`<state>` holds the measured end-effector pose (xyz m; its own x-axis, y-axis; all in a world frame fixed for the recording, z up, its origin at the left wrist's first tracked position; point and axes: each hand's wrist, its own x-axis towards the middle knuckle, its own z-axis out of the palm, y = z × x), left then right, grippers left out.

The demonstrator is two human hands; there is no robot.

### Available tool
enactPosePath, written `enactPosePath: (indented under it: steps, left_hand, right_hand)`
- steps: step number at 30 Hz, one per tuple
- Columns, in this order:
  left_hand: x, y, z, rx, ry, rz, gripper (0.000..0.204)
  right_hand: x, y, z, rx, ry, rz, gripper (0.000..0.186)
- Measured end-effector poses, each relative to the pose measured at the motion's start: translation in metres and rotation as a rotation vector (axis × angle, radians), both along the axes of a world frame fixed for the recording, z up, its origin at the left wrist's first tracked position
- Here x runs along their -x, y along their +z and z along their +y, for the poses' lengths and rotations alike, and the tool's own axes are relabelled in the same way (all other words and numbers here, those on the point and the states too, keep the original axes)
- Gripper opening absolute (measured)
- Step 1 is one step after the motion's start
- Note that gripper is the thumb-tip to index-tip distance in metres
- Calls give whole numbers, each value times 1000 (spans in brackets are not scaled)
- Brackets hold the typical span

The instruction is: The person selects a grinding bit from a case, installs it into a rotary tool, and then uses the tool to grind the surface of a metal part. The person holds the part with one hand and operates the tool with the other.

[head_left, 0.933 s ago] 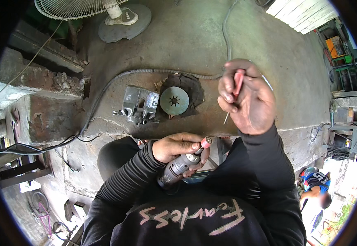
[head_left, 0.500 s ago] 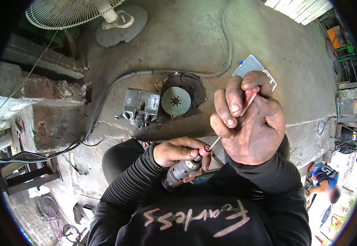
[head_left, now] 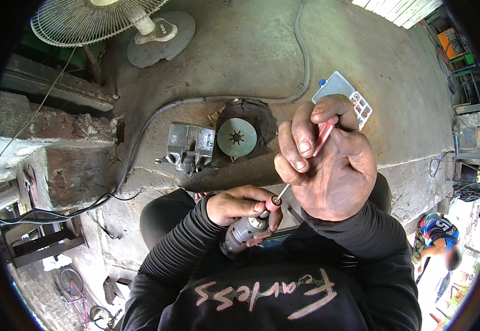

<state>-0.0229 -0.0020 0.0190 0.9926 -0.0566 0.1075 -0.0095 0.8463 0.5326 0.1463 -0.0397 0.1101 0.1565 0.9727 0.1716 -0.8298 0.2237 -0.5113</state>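
My left hand (head_left: 235, 207) is closed round a grey cylindrical power tool (head_left: 239, 234); a short pink-red sleeve (head_left: 273, 204) sits on its tip, beside my fingers. My right hand (head_left: 333, 174), palm up with fingers curled, grips a screwdriver by its red handle (head_left: 323, 136). The thin metal shaft (head_left: 283, 192) reaches down to the sleeve's top, apparently touching it. Beyond my hands lie a grey cast-metal caliper (head_left: 178, 146) and a round pale disc (head_left: 228, 142) with a star-shaped hole. Behind my right hand is an open plastic compartment case (head_left: 332, 84) with small parts.
A pedestal fan (head_left: 161, 43) stands on the concrete floor (head_left: 251, 55) at upper left. A grey cable (head_left: 304, 66) curves across it to black cords (head_left: 52, 218). A rough concrete block (head_left: 74, 171) is at left. A person (head_left: 438, 237) is bent over at lower right, near shelving (head_left: 460, 66).
My right hand has come down and toward me, bringing the screwdriver's tip to the pink sleeve. The plastic case, mostly hidden earlier, now shows. My left hand's grip is similar.
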Motion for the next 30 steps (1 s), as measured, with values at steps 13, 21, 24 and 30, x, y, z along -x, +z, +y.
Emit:
enactPosePath:
  steps: [13, 21, 24, 30]
  left_hand:
    - [0, 2, -1, 64, 43, 3, 42]
    - [0, 3, 1, 71, 70, -19, 40]
    - [1, 1, 2, 58, 74, -31, 39]
    - [9, 4, -3, 252, 86, 185, 36]
  right_hand:
    - [-20, 3, -1, -135, -264, -855, 41]
    - [-24, 16, 4, 87, -224, -399, 45]
    - [-43, 29, 9, -16, 62, -873, 41]
    - [-36, 12, 8, -204, 459, -1354, 30]
